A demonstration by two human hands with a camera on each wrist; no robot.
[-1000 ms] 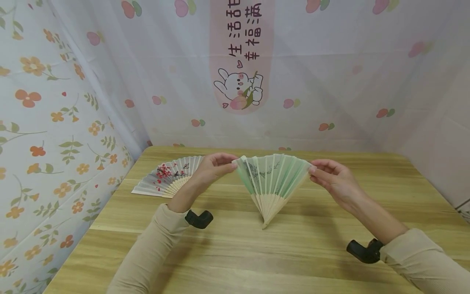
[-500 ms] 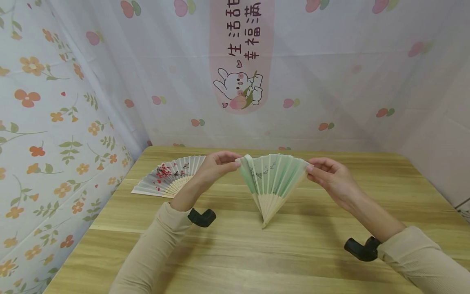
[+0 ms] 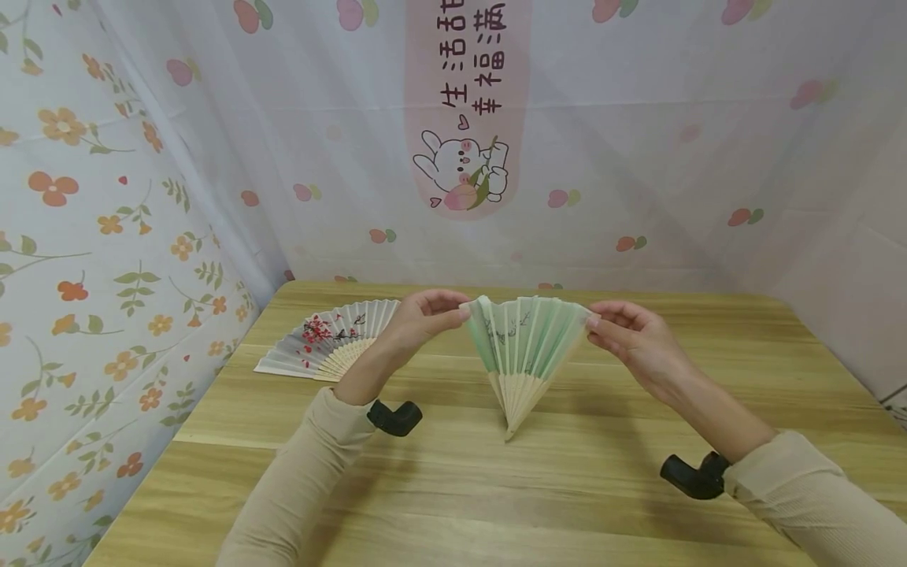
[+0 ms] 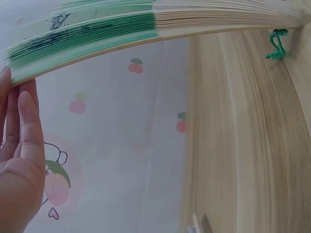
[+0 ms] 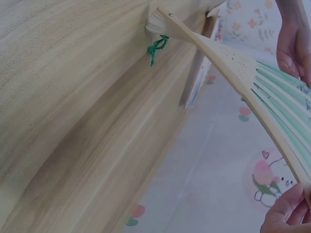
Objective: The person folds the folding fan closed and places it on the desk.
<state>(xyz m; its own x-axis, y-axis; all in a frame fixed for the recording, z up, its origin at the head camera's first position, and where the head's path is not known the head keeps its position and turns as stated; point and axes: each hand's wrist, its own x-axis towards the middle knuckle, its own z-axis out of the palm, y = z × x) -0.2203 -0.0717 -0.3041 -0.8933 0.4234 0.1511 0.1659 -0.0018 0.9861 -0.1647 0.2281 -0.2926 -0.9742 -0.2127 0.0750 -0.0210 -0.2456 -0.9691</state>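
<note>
A pale green folding fan (image 3: 524, 339) stands partly spread over the table, its pivot end pointing down toward me. My left hand (image 3: 428, 315) pinches the upper left corner between thumb and fingers. At the opposite upper corner, my right hand (image 3: 634, 335) pinches the outer rib. In the left wrist view, many pleats lie bunched close together near the left hand (image 4: 22, 141). A green cord (image 5: 157, 48) hangs from the pivot in the right wrist view. Behind my left wrist lies a second folding fan (image 3: 340, 339), spread out, white and grey with red blossoms; my forearm hides part of it.
The wooden table (image 3: 538, 504) extends beneath both arms. A white curtain (image 3: 638, 157) with printed fruit and a rabbit hangs at its far edge, and a flowered curtain (image 3: 106, 260) lines the left side. Black camera mounts (image 3: 397, 419) sit on both wrists.
Both hands have drawn closer together, the left moving right and the right moving left. The green fan has narrowed between them, its left pleats bunching up. The blossom fan has stayed put.
</note>
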